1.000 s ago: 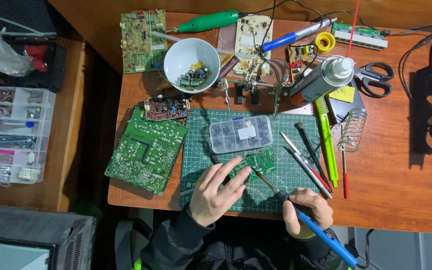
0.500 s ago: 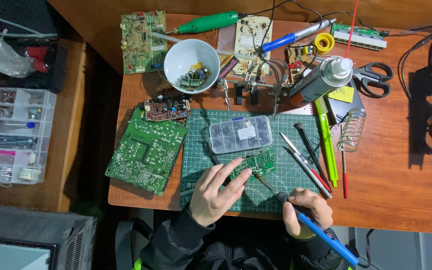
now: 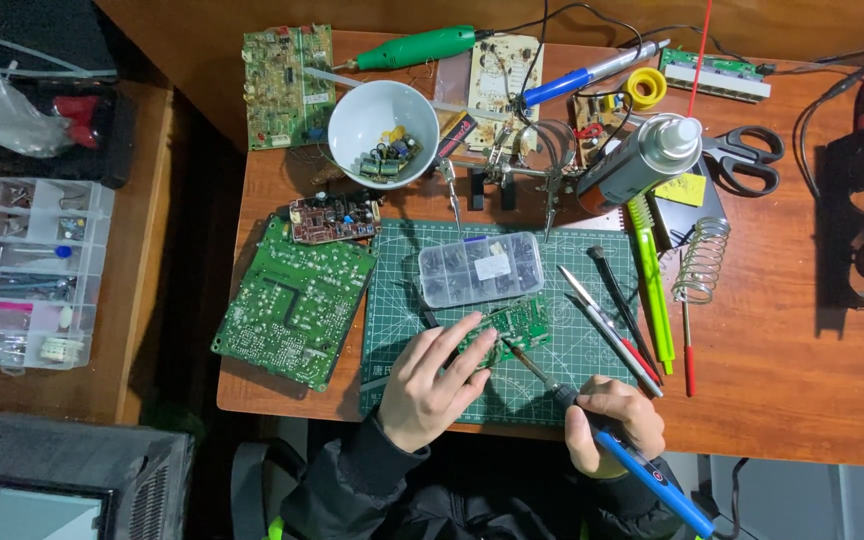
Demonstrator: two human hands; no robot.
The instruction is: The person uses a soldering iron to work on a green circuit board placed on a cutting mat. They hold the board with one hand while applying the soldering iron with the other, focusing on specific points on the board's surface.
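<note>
My left hand (image 3: pixel 432 385) rests on the green cutting mat (image 3: pixel 552 390), its fingertips pressing the near edge of a small green circuit board (image 3: pixel 520 322). My right hand (image 3: pixel 610 420) grips a blue-handled soldering iron (image 3: pixel 642 475). The iron's metal tip (image 3: pixel 512 350) touches the small board's near edge. A clear plastic parts box (image 3: pixel 480 268) lies just beyond the board.
A large green circuit board (image 3: pixel 294 300) lies left of the mat, with a white bowl of components (image 3: pixel 386 120) behind. Tweezers, pens and a green tool (image 3: pixel 649 285) lie right of the mat, by a coil iron stand (image 3: pixel 700 260), a spray can (image 3: pixel 642 158) and scissors (image 3: pixel 747 155). A clear organiser (image 3: pixel 27 270) sits far left.
The iron tip has shifted slightly along the small board, and my left fingers have adjusted a little on it. Otherwise nothing has moved.
</note>
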